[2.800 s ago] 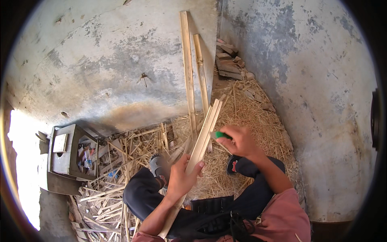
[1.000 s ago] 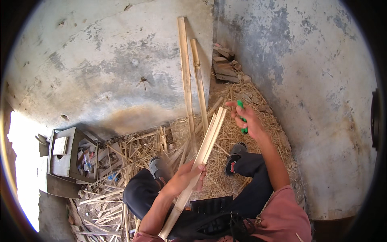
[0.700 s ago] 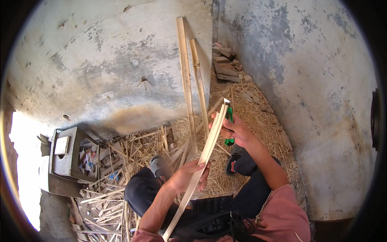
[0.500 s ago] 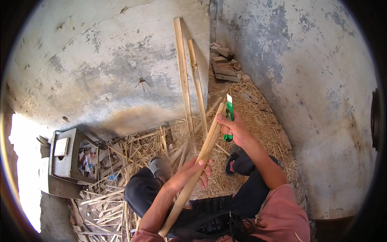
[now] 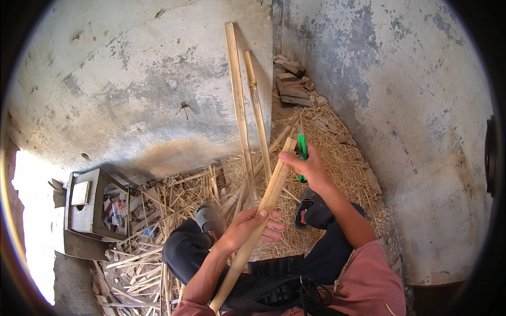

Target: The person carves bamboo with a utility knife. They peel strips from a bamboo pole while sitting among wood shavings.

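Observation:
A long split bamboo strip (image 5: 266,205) runs from my lap up toward the corner of the walls. My left hand (image 5: 252,227) grips it near the middle, fingers wrapped around it. My right hand (image 5: 311,167) is at the strip's upper end and holds a green utility knife (image 5: 302,152), with the blade end pointing up beside the strip's tip. My legs in dark trousers are folded below, with a grey shoe (image 5: 209,218) and a dark shoe (image 5: 308,208) on the straw.
Two tall bamboo slats (image 5: 241,105) lean against the wall corner. Straw and bamboo shavings (image 5: 174,200) cover the floor. A grey wooden box (image 5: 92,208) with small items stands at the left. Broken bricks (image 5: 290,84) lie in the corner.
My right hand came back from out at the right to the top end of the strip with the green knife. The left hand kept its grip on the strip.

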Tool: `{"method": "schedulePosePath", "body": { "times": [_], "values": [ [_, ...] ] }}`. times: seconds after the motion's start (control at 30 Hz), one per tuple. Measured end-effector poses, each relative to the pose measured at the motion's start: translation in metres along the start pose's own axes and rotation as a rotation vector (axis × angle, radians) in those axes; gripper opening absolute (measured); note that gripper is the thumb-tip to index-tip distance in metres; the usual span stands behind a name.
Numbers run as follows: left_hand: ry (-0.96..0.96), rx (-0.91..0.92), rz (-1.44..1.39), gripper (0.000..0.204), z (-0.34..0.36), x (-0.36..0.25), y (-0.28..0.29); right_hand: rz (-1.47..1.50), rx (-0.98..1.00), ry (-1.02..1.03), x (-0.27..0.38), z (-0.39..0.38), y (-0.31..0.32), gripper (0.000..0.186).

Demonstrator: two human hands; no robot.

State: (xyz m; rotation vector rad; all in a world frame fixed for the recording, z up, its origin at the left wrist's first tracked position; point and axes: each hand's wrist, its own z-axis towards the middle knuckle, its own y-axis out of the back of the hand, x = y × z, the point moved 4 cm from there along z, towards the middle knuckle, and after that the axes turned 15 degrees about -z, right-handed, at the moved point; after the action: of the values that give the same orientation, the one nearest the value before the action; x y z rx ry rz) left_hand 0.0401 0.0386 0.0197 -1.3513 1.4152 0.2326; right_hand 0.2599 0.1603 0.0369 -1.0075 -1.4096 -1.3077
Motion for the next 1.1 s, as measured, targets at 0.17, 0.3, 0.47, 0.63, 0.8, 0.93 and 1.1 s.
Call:
{"method": "schedulePosePath", "body": {
  "times": [0.17, 0.3, 0.47, 0.63, 0.8, 0.93, 1.1],
  "values": [
    [-0.004, 0.008, 0.053, 0.055, 0.003, -0.002, 0.003, 0.038, 0.028, -0.028, -0.005, 0.002, 0.006, 0.034],
    [0.018, 0.009, 0.018, 0.056, 0.003, 0.000, 0.003, 0.046, -0.038, 0.079, 0.001, 0.000, 0.002, 0.033],
    [0.010, 0.010, 0.024, 0.056, 0.004, 0.001, 0.004, 0.067, -0.051, 0.083, 0.001, 0.001, 0.001, 0.034],
    [0.018, 0.053, -0.007, 0.055, 0.003, 0.000, 0.008, 0.000, -0.029, 0.069, 0.001, 0.001, 0.002, 0.031],
    [-0.011, 0.072, 0.064, 0.053, 0.003, -0.001, 0.006, -0.040, -0.029, -0.004, -0.007, 0.001, 0.002, 0.037],
    [0.001, 0.042, 0.094, 0.051, 0.001, -0.003, 0.003, 0.019, 0.025, -0.029, -0.003, -0.002, 0.000, 0.044],
    [0.031, 0.027, 0.076, 0.052, 0.002, -0.004, 0.002, 0.023, 0.029, -0.007, 0.001, -0.002, 0.000, 0.043]
  ]
}}
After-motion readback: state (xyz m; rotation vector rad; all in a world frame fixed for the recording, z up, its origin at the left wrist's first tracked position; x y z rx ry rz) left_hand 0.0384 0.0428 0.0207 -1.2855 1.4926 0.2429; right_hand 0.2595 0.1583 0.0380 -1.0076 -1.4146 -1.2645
